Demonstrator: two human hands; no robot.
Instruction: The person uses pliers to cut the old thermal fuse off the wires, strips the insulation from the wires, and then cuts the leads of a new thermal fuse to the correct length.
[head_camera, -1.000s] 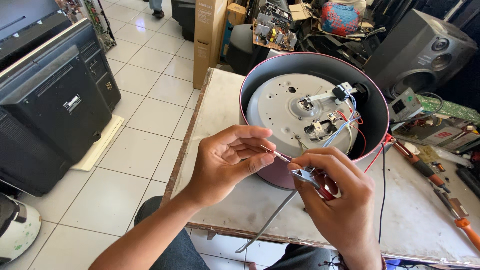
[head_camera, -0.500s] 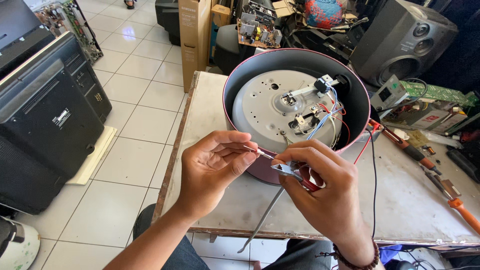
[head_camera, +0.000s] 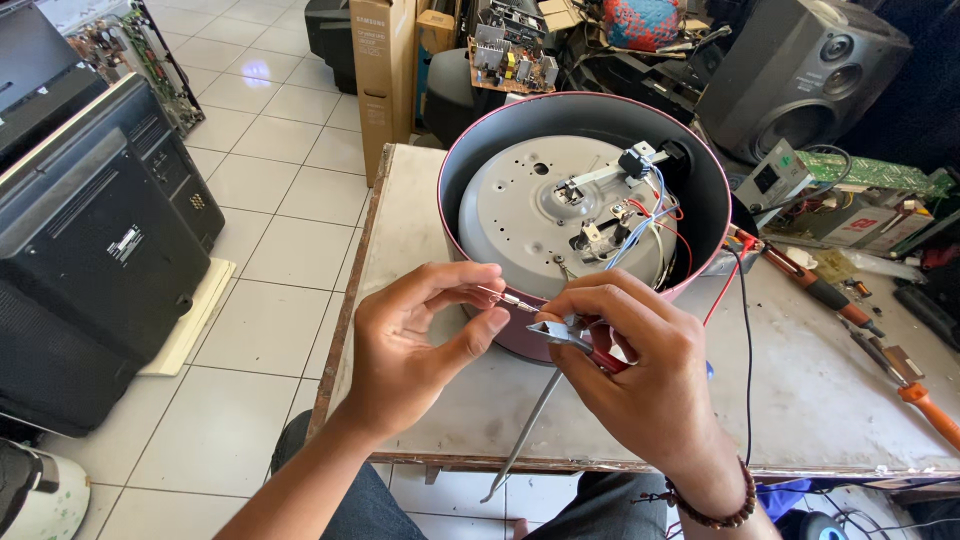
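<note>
Wire (head_camera: 500, 296): thin, with a metal end, pinched between the left hand's (head_camera: 415, 350) fingers (head_camera: 470, 335) and reaching across to the pliers (head_camera: 575, 340).
Pliers: red-handled, clenched in the right hand (head_camera: 640, 375); tips meet the wire end just beside the left fingertips.
Cooker (head_camera: 585, 205): round, pink-walled, upturned on the counter (head_camera: 820, 400) just beyond both hands; its wiring exposed.
Rod (head_camera: 525, 425): slim metal, slanting below the hands, past the counter edge.
Soldering iron (head_camera: 810, 285): right of the hands.
Risk: the pliers could slip off or nick the wire, which looks fine and is lightly pinched.
</note>
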